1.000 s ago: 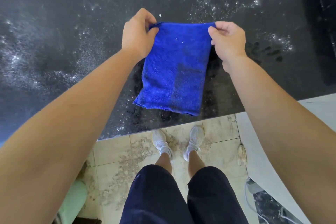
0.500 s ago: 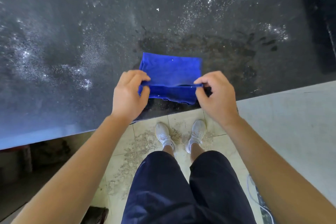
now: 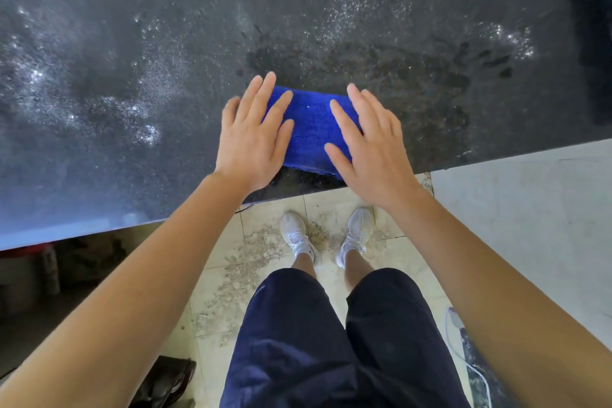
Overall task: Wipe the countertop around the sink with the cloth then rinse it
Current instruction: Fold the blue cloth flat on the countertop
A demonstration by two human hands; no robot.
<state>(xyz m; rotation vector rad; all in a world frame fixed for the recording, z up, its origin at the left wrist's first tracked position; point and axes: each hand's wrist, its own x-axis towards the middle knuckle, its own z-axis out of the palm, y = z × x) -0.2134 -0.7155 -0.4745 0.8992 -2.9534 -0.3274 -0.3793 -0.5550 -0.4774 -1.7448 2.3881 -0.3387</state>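
Note:
A folded blue cloth lies flat on the dark speckled countertop, close to its front edge. My left hand rests on the cloth's left side with straight, spread fingers. Over the right side lies my right hand, its fingers also straight and spread. Both palms face down. No sink is in view.
White specks and smears cover the countertop, with a darker damp patch behind the cloth. The counter's front edge runs just below my wrists. A pale lower surface sits at right. My legs and white shoes stand on the tiled floor.
The cloth was held up by its top corners, then laid down and folded toward the counter's front edge. Both hands have let go of the pinch and now lie flat on it.

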